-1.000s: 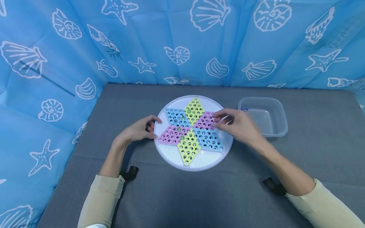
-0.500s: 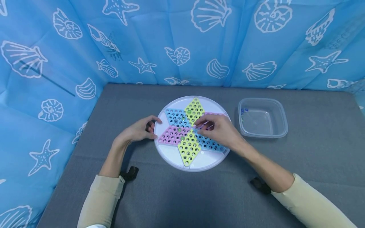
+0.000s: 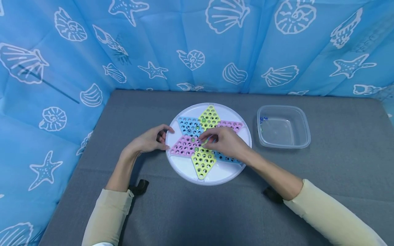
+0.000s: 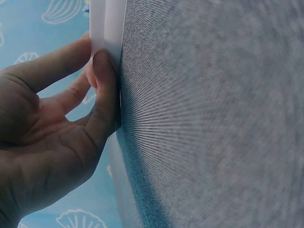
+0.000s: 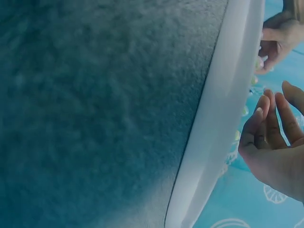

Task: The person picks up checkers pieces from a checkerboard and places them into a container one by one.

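Observation:
In the head view a round white Chinese checkers board (image 3: 220, 175), with a star of yellow, pink and blue holed sections, lies on the table. Several glass marbles sit in its holes, including a green marble (image 3: 204, 120) in the far yellow section. My left hand (image 3: 152, 139) holds the board's left rim between thumb and fingers; the left wrist view shows its fingertips (image 4: 100, 61) at the white edge. Over the board's centre is my right hand (image 3: 226, 141), thumb and fingertips drawn towards each other near the pink and yellow sections. I cannot tell whether a marble is between them.
To the right of the board stands a clear plastic container (image 3: 303, 136) with a few blue marbles (image 3: 263, 119) in its left end. Grey cloth (image 3: 197, 215) covers the table. A blue shell-print curtain (image 3: 197, 41) hangs behind and at the left.
My right hand has moved left across the board, from the right pink section to just left of the centre. The left hand stays at the rim.

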### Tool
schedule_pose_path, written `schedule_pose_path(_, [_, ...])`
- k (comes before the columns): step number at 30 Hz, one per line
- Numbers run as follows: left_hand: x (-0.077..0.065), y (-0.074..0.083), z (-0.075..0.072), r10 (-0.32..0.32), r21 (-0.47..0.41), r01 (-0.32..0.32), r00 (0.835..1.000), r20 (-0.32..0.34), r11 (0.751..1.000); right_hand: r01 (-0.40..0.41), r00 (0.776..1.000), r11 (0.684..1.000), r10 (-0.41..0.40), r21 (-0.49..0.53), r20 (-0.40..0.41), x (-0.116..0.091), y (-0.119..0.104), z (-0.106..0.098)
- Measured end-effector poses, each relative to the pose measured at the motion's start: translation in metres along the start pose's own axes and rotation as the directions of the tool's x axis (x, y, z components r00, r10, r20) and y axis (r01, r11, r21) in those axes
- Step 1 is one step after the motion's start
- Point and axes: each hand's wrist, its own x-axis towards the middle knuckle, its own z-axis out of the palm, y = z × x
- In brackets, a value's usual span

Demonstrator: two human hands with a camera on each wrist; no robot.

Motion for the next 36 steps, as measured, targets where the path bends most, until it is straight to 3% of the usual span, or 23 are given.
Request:
schedule_pose_path(10, [-0.001,0.004,-0.001,0.005,0.008,-0.005,1.0,0.001,1.0,0.0,0.998,1.0,0.001,-0.004,0.055,0.006,0.004,0.009])
schedule_pose_path(14, [-0.002,0.002,-0.002,-0.002,0.021,0.002,1.0,-0.005,1.0,0.017,0.997,0.999,-0.014,-0.05,0.072,0.008,0.001,0.014])
schedule_pose_path(20, [-0.004,0.001,-0.001,-0.005,0.024,0.005,1.0,-0.011,1.0,0.066,0.998,0.983,-0.062,-0.172,0.029,0.013,-0.004,0.023])
schedule_pose_path(24, [-0.004,0.001,0.0,-0.002,0.022,0.002,1.0,-0.012,1.0,0.045,0.999,0.975,-0.046,-0.216,-0.002,0.015,-0.006,0.026])
schedule_pose_path(36, [0.0,0.001,0.001,-0.01,0.019,0.01,1.0,-0.004,1.0,0.023,1.0,0.981,-0.025,-0.192,-0.006,0.014,-0.001,0.025])
